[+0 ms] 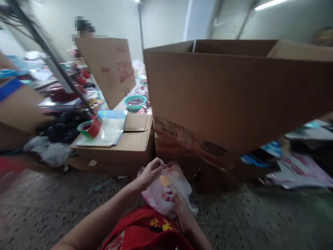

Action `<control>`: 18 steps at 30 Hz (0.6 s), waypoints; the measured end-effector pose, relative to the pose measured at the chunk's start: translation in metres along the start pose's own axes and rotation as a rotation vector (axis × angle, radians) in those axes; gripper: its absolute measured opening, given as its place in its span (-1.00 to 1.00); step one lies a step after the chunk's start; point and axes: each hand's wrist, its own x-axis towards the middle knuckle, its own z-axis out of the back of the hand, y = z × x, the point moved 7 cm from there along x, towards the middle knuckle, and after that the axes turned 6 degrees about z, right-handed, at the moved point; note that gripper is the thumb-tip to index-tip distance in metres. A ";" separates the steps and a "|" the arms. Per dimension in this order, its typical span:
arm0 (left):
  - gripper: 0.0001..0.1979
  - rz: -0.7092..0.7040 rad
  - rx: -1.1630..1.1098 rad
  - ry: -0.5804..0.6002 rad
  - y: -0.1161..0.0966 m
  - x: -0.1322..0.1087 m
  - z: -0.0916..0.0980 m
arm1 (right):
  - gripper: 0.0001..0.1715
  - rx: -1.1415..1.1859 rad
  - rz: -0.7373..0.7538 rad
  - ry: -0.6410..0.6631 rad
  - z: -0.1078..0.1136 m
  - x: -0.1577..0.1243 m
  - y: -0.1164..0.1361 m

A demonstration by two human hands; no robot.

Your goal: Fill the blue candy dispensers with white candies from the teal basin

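Near the lower middle of the head view, a thin whitish plastic bag (pixel 182 184) hangs in front of my red apron (pixel 140 229). My left hand (pixel 153 172) pinches the bag's upper left edge, its fingers pressed together. Lower down, my right hand (pixel 175 199) is at the front of the bag, partly covered by the plastic, with its fingers curled on it. Something yellow-orange and some reddish pieces show through the bag, too blurred to make out.
A large open carton (pixel 221 93) fills the right, above stacked boxes. On a closed carton (pixel 130 144) at left lie a booklet (pixel 104 133) and green and red bowls. A teal basket (pixel 135 103) stands behind. Another person is partly hidden at the back left.
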 end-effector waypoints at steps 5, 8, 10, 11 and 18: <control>-0.68 -0.084 0.000 -0.076 -0.058 -0.040 0.007 | -0.38 -0.272 0.140 0.079 0.056 0.028 0.017; -0.71 -0.169 0.006 -0.257 -0.095 -0.073 0.021 | -0.64 -0.529 0.514 0.065 0.066 0.035 0.071; -0.75 -0.253 -0.003 -0.389 -0.119 -0.098 0.033 | -0.69 -0.677 0.792 -0.049 0.065 0.034 0.109; -0.78 -0.295 -0.006 -0.447 -0.129 -0.111 0.038 | -0.65 -0.716 0.890 -0.089 0.059 0.035 0.123; -0.88 -0.457 0.129 -0.666 -0.176 -0.165 0.091 | -0.63 -0.667 0.830 0.221 -0.036 0.087 0.153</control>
